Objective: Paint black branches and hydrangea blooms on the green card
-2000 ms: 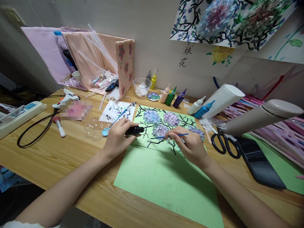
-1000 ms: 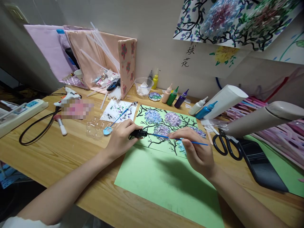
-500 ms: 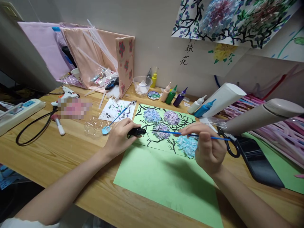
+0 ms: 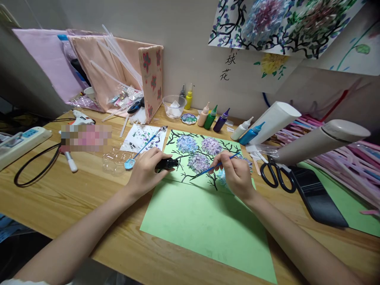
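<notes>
My left hand (image 4: 148, 168) is closed around a small black bottle (image 4: 168, 163), its mouth pointing right over the painting. In my right hand (image 4: 237, 174) is a thin blue paintbrush (image 4: 204, 171), gripped like a pen. Its dark tip slants down left to the lower branches of the painting; whether it touches the paper I cannot tell. Under both hands lies a green sheet (image 4: 208, 229), its upper part bearing black branches and fluffy blue, purple and pink flower heads (image 4: 198, 162). My right hand partly covers a turquoise flower head (image 4: 222, 177).
A second brush (image 4: 148, 140) rests across a paint-smeared white paper (image 4: 133, 134) and a clear plastic palette (image 4: 113, 160). Paint bottles (image 4: 210, 118) line the back. To the right are black-handled scissors (image 4: 277, 178), a grey flask (image 4: 320, 142) and a dark phone-like slab (image 4: 319, 202).
My right hand has moved left and down, turning the brush from nearly level to slanting, its tip now at the lower branches. My left hand still holds the bottle. The view has shifted slightly.
</notes>
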Tool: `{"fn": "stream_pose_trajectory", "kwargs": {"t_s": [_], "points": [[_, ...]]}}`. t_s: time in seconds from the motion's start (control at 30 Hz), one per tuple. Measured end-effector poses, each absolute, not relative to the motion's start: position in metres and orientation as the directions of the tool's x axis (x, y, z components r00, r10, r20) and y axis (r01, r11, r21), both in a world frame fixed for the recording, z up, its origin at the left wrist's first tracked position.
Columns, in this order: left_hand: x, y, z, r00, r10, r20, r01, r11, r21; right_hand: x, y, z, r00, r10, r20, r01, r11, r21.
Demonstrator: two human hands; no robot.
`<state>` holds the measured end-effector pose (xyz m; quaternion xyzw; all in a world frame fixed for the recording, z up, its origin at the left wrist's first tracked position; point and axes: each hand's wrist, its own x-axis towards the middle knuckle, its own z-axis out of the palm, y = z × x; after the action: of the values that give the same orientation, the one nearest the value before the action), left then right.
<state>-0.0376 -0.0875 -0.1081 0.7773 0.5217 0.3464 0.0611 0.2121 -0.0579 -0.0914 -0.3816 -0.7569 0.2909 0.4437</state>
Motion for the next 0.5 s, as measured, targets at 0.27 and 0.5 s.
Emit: {"fn": "stream_pose_trajectory", "kwargs": {"t_s": [0.27,0.5], "points": [[-0.0376,-0.0874,-0.1079,0.218,0.844,0.491,0.761,-0.462,0.456,0.2104,-0.0590,-0.0946,-0.377,0.812,0.446,0.327,0.567,-0.756],[-0.0381,-0.0872,-0.1072,0.218,0.850,0.480,0.759,-0.457,0.464,0.2121,-0.0580,-0.0958,-0.386,0.796,0.466,0.387,0.598,-0.701]]}}
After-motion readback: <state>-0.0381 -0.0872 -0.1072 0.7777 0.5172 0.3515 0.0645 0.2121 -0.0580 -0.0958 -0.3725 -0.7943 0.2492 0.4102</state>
